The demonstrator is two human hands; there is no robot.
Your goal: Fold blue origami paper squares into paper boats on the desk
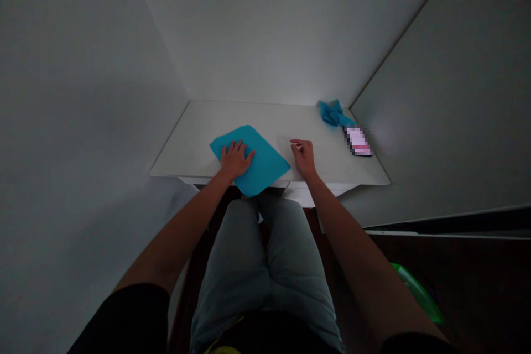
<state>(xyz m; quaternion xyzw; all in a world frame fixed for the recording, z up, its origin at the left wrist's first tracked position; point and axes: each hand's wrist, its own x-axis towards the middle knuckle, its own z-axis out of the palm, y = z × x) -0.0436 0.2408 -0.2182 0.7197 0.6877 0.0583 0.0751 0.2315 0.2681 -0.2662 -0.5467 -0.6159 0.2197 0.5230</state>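
Note:
A flat turquoise-blue sheet [263, 163], either cloth or paper, lies at an angle on the white table, its near corner hanging over the front edge. My left hand [236, 159] rests palm down on its left part with the fingers spread. To the right of the sheet, my right hand [303, 156] is just above or on the table, apart from the sheet. Its fingers are loosely bent, with a small gap between them, and I see nothing held there.
The white table [199, 119] stands in a corner against pale walls. At its back right lie a crumpled blue piece [331, 113] and a phone [358, 141] with a lit, blurred screen. Below, a green object [418, 293] is on the dark floor at right.

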